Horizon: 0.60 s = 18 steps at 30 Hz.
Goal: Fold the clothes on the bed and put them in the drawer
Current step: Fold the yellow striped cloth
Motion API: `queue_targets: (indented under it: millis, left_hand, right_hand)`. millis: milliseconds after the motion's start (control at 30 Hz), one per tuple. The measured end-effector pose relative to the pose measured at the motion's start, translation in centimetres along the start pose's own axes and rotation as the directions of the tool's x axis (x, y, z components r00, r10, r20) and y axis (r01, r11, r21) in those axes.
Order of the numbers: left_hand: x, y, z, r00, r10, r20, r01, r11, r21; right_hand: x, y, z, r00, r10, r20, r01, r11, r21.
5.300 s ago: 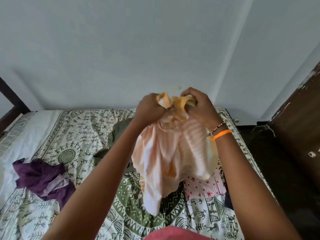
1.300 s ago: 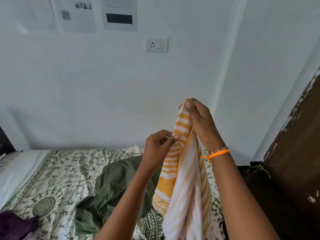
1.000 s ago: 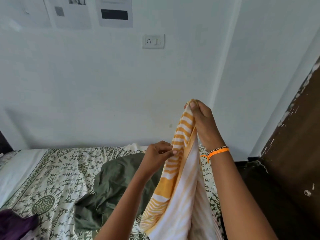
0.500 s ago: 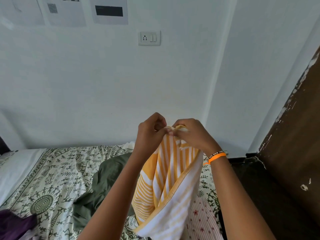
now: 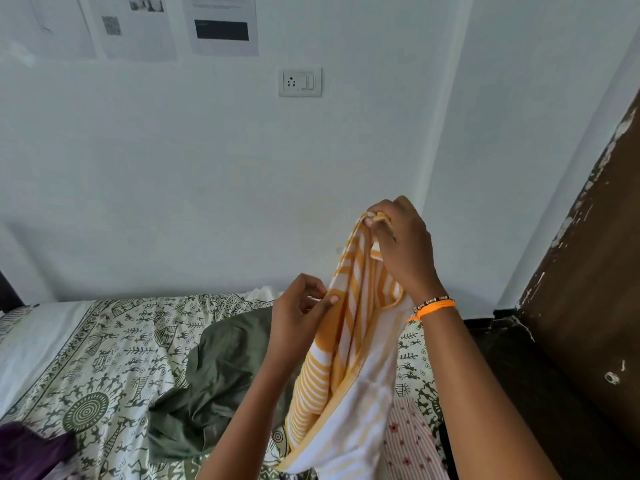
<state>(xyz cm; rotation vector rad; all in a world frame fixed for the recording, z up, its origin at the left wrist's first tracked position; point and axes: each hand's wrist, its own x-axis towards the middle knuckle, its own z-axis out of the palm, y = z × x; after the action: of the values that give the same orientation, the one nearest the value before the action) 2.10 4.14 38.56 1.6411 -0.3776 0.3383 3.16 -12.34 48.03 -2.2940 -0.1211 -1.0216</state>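
An orange-and-white striped cloth [image 5: 349,368] hangs in the air above the bed [image 5: 104,358]. My right hand [image 5: 401,247] pinches its top corner, raised high. Lower and to the left, my left hand [image 5: 301,313] pinches the cloth's left edge between thumb and fingers. On the bed lie an olive green garment [image 5: 214,379] in the middle, a purple garment [image 5: 31,452] at the lower left, and a pink patterned piece [image 5: 412,441] under the hanging cloth.
The bed has a white sheet with green figures and stands against a white wall with a switch plate [image 5: 300,82] and papers [image 5: 221,24]. A dark brown wooden panel [image 5: 595,289] stands at the right, with dark floor beside the bed.
Half a second ago both hands met at the cloth's top. Now my right hand has lifted its corner up and right, and my left hand has slid down along the left edge.
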Motion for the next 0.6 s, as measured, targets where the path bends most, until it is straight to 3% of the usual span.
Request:
queue_targets:
  millis: [300, 433, 533, 600]
  left_hand:
    - [-0.7, -1.9, -1.5, 0.96, -0.115, 0.255, 0.129, 0.991, -0.036]
    - [-0.7, -2.4, -3.0, 0.916, -0.221, 0.334, 0.308, 0.921, -0.238]
    - [-0.3, -2.8, -4.1, 0.894, -0.271, 0.358, 0.305, 0.951, -0.043]
    - [0.5, -3.1, -4.2, 0.928, -0.27, 0.256, 0.241, 0.96, 0.14]
  right_hand:
    - [1.0, -1.0, 0.7, 0.989, 0.105, -0.101, -0.093, 0.99, 0.11]
    - [0.8, 0.5, 0.9, 0.982, 0.176, -0.074, -0.172, 0.984, 0.052]
    - [0.5, 1.4, 1.2, 0.975, 0.223, -0.025, -0.222, 0.975, 0.02]
    - [-0.2, 1.9, 1.6, 0.971, 0.239, 0.008, -0.239, 0.971, -0.013]
